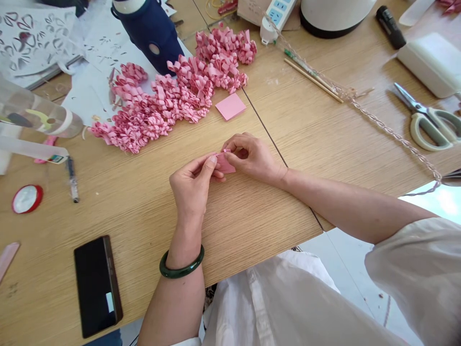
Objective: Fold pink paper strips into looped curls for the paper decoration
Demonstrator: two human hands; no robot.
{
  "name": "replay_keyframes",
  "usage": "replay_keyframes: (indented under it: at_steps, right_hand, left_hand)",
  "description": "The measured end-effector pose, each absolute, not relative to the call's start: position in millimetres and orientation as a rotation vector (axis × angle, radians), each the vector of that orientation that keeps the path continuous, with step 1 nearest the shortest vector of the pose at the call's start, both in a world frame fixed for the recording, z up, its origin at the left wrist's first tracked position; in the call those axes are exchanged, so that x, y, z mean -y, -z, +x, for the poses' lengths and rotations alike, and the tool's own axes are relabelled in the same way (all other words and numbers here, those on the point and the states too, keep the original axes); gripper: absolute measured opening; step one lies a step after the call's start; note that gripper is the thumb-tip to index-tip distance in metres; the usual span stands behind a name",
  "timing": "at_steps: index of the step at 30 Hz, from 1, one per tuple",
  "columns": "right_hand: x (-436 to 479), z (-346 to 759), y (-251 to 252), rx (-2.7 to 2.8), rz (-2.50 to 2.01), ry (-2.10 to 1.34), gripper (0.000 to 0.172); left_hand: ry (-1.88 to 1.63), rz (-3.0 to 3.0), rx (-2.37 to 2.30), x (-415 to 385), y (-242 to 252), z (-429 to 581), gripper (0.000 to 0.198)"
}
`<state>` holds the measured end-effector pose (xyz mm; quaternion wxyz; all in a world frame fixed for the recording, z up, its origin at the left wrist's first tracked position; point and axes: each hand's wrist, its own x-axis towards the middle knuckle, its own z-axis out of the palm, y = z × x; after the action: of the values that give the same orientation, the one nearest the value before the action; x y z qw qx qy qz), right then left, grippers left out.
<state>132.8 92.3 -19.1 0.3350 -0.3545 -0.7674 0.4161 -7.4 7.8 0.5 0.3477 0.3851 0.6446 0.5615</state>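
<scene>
A small pink paper piece [226,164] is held between both hands just above the wooden table. My left hand [197,180] pinches its left side between thumb and fingers; a dark green bangle [182,270] circles that wrist. At the paper's upper right edge, my right hand [249,156] grips with thumb and forefinger, where a bit of the edge looks curled. Beyond the hands lies a flat stack of pink paper [231,106]. A long heap of curled pink paper flowers [162,103] stretches behind, from left to upper middle.
A dark blue bottle [151,36] stands behind the flowers. Scissors [428,120], a twisted cord [389,132] and thin sticks [313,79] lie to the right. On the left are a phone [95,288], a pen [72,180] and a red-rimmed tape roll [27,199].
</scene>
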Motion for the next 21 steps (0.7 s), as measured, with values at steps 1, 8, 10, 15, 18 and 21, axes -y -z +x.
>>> replay_keyframes:
  at_steps: [1,8,10,15,18,21]
  right_hand:
    - [-92.3,132.8,19.0,2.008,-0.924,-1.083,0.012]
    - [-93.0,132.7,20.7,2.044,-0.904,-1.051,0.01]
    - [-93.3,132.7,21.5,2.046,-0.896,-1.043,0.011]
    - [-93.7,132.9,22.3,2.045,-0.879,-1.033,0.011]
    - [-93.8,132.9,22.5,2.056,-0.872,-1.024,0.011]
    - [-94.2,132.7,22.9,2.069,-0.872,-1.012,0.009]
  left_hand:
    - [-1.458,1.0,-1.673,-8.0,0.1,-7.6,0.023]
    - [-1.482,1.051,-1.681,-8.8,2.5,-10.0,0.016]
    - [-1.471,1.056,-1.699,-8.6,2.3,-10.1,0.015]
    - [-1.455,1.075,-1.72,-8.4,3.2,-10.7,0.016]
    - [-1.475,1.073,-1.71,-8.7,4.8,-11.4,0.013]
    - [-1.502,1.063,-1.705,-8.7,5.9,-11.3,0.01]
